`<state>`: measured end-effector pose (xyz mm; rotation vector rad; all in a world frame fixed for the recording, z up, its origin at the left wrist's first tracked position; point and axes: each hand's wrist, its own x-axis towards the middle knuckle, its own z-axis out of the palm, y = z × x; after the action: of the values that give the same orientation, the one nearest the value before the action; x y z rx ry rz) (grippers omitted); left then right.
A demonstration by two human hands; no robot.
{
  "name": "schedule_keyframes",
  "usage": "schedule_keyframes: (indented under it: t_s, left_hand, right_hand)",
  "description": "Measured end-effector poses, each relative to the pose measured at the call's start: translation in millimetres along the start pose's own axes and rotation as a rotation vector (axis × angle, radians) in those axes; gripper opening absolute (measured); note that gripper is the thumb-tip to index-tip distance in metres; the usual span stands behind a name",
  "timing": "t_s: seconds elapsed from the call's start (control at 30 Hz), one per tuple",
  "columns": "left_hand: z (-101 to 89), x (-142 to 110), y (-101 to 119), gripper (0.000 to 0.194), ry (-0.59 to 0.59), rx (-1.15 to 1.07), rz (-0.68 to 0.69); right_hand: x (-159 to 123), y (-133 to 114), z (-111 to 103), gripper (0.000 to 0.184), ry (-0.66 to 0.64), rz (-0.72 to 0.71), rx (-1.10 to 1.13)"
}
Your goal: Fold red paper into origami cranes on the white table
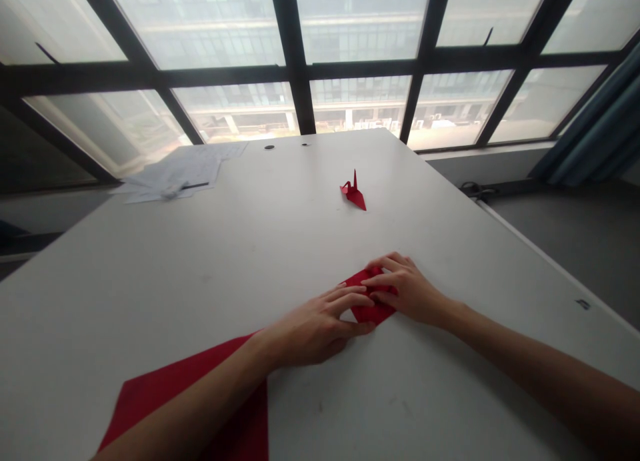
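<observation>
A small folded piece of red paper (361, 279) lies on the white table between my two hands. My left hand (325, 324) is at its left side, fingers across the top and thumb at the near edge. From the right, my right hand (407, 288) has its fingers bent onto the same paper, with a fingertip over the far edge. Both hands hold it against the tabletop, and their fingers cover much of it, so the exact folds are hard to make out. A larger flat red sheet (150, 401) lies partly beneath my left forearm.
Beyond my hands stands a red paper crane (354, 196). White papers (175, 171) with a dark pen (196, 186) lie at the far left of the table (240, 248). Windows line the far side, and a blue curtain (595, 128) hangs at the right.
</observation>
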<state>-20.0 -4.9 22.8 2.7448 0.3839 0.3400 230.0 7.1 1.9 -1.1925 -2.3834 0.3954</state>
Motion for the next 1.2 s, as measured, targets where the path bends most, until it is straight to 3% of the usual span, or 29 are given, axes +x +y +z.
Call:
schedule_keyframes:
  t_s: [0.27, 0.4, 0.47, 0.7, 0.9, 1.03, 1.13, 1.2]
  left_hand:
    - [-6.0, -2.4, 3.4, 0.055, 0.008, -0.066, 0.026]
    - [-1.5, -8.3, -2.2, 0.053, 0.216, -0.078, -0.042]
    - [2.0, -8.6, -4.1, 0.051, 0.253, -0.048, -0.073]
    - [9.1, -2.9, 2.4, 0.045, 0.039, -0.024, -0.018]
    - [7.5, -3.0, 4.8, 0.041, -0.002, -0.002, -0.048]
    - [6.5, -1.7, 4.0, 0.042, 0.001, -0.017, -0.034]
    - [6.6, -0.9, 3.9, 0.041, 0.018, -0.028, -0.033]
    - [7.0, -0.7, 4.0, 0.039, 0.032, -0.035, -0.035]
  right_hand:
    - [-1.3, -0.1, 1.8, 0.023, 0.004, 0.009, -0.020]
    - [-1.5, 0.0, 1.9, 0.023, 0.000, -0.001, -0.041]
    - [-1.7, 0.1, 1.8, 0.021, 0.001, -0.002, -0.041]
    - [-2.6, 1.0, 2.9, 0.020, 0.011, -0.008, -0.027]
    - [0.0, 6.6, 6.9, 0.019, 0.063, 0.025, 0.049]
    - [3.2, 12.2, 10.1, 0.025, 0.184, 0.096, 0.103]
    - [4.4, 8.5, 10.6, 0.028, 0.247, 0.143, 0.050]
    - [4.6, 2.8, 10.6, 0.038, 0.204, 0.129, -0.026]
